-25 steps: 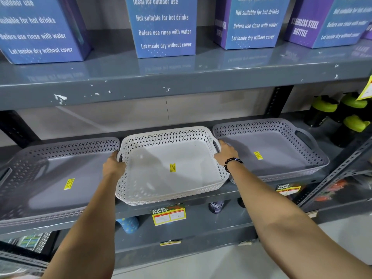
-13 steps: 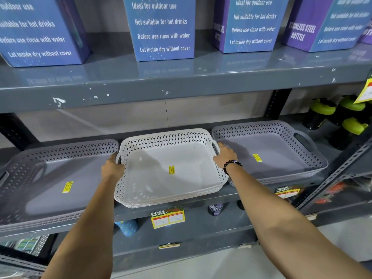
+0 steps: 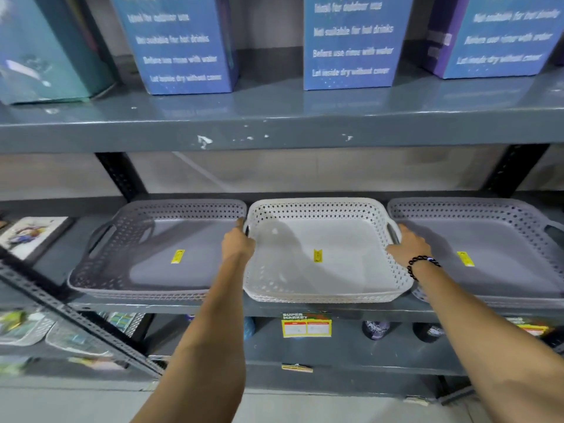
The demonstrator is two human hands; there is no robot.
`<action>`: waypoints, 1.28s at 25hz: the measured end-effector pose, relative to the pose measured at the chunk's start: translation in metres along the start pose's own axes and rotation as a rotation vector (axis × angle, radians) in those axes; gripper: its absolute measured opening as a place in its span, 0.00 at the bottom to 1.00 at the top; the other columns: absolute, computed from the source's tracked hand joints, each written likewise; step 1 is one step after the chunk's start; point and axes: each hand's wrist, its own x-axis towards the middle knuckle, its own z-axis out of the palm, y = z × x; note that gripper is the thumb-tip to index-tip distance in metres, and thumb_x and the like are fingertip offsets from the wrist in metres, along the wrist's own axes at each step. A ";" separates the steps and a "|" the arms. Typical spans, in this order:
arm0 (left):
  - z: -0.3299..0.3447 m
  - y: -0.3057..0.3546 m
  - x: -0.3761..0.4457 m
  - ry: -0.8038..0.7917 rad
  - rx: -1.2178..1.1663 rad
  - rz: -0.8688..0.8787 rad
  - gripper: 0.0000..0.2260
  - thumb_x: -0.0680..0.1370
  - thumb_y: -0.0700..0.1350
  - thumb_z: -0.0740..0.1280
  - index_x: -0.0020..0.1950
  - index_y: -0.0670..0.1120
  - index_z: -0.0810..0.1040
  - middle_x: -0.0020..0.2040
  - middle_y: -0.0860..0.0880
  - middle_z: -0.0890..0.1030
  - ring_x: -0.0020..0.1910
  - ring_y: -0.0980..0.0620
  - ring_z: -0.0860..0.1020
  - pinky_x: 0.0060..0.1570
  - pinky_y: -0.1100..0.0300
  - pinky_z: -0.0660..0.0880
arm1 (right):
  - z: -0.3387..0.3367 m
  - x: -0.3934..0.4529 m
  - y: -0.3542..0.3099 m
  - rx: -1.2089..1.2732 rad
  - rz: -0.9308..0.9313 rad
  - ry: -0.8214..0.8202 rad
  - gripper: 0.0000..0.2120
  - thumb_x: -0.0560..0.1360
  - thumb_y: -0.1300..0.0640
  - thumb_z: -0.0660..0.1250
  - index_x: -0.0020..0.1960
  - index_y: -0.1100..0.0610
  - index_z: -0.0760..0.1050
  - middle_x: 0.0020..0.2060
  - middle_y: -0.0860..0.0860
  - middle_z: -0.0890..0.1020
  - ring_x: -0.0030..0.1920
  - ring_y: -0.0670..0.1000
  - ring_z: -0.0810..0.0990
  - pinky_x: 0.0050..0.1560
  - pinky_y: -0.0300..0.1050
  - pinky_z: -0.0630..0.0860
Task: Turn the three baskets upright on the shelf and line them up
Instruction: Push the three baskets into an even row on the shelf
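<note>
We saw three shallow perforated baskets sitting upright, open side up, in a row on the middle grey shelf (image 3: 305, 309) of a metal rack. The white basket (image 3: 323, 254) stood in the centre, with the left grey basket (image 3: 158, 248) just beside it on one side and the right grey basket (image 3: 488, 248) just beside it on the other — their rims looked close to touching. Each basket carried a small yellow sticker (image 3: 317, 255) on its floor.

Both bare arms reached forward from below. The left hand (image 3: 236, 244) was clenched on the white basket's left handle, and the right hand (image 3: 407, 244) gripped its right handle; a dark beaded bracelet (image 3: 422, 264) circled the right wrist. The right forearm crossed in front of the right grey basket's near corner, hiding part of it, and the left forearm covered the near right corner of the left grey basket.

Above, the upper shelf (image 3: 274, 129), its paint chipped along the front edge, held tall blue boxes (image 3: 348, 41) printed with white text, blurred in this view. A black upright (image 3: 119, 175) stood behind the left grey basket. Below the white basket a yellow and red price tag (image 3: 306, 325) hung from the shelf edge — dark items sat in shadow on the shelf beneath it.
</note>
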 end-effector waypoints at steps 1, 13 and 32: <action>0.000 0.001 -0.001 0.000 0.007 0.003 0.28 0.77 0.33 0.57 0.77 0.49 0.59 0.62 0.35 0.78 0.60 0.34 0.76 0.55 0.47 0.76 | 0.000 0.000 0.000 0.003 0.002 0.008 0.28 0.75 0.61 0.62 0.74 0.54 0.60 0.58 0.61 0.79 0.48 0.60 0.78 0.46 0.49 0.74; 0.003 0.000 0.000 0.010 0.163 0.050 0.29 0.76 0.35 0.60 0.75 0.50 0.58 0.59 0.39 0.79 0.55 0.38 0.79 0.46 0.51 0.76 | -0.006 -0.006 -0.001 0.014 0.041 -0.027 0.31 0.73 0.60 0.63 0.74 0.54 0.59 0.61 0.61 0.77 0.56 0.63 0.79 0.52 0.52 0.78; -0.023 0.022 -0.120 0.254 0.441 0.400 0.29 0.82 0.55 0.47 0.78 0.40 0.50 0.79 0.41 0.53 0.78 0.39 0.46 0.77 0.46 0.41 | -0.035 -0.125 -0.043 -0.142 -0.357 0.267 0.28 0.81 0.48 0.52 0.75 0.63 0.55 0.74 0.62 0.62 0.77 0.58 0.55 0.78 0.53 0.49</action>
